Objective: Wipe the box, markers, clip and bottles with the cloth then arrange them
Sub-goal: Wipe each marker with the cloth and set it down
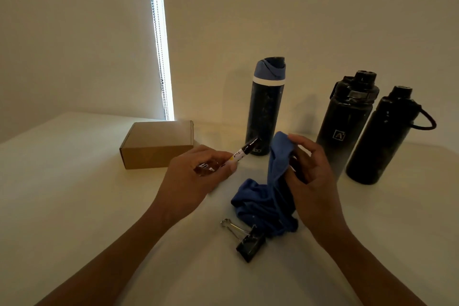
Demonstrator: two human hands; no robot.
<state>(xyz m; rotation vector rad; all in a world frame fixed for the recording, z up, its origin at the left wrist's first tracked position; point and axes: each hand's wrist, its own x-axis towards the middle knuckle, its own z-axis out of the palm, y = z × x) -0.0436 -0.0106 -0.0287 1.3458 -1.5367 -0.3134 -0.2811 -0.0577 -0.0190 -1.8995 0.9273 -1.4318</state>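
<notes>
A pale table (pixel 74 181) stands against a cream wall, with a strip of daylight beside a blind's bead chain (pixel 159 40); on it are a cardboard box (pixel 156 148), three dark bottles and a black clip (pixel 248 243). The middle bottle (pixel 344 122) bears an "A" logo, while the print on the marker (pixel 236 155) pinched in the left hand (pixel 196 176) is too small to read. The right hand (pixel 310 169) grips the blue cloth (pixel 263 201), which hides something dark in its palm.

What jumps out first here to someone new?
The two hands at centre: the left hand holds a marker, the right hand grips a blue cloth trailing onto the table. Behind stand three dark bottles, a cardboard box at left, and a black clip nearest the camera.
</notes>
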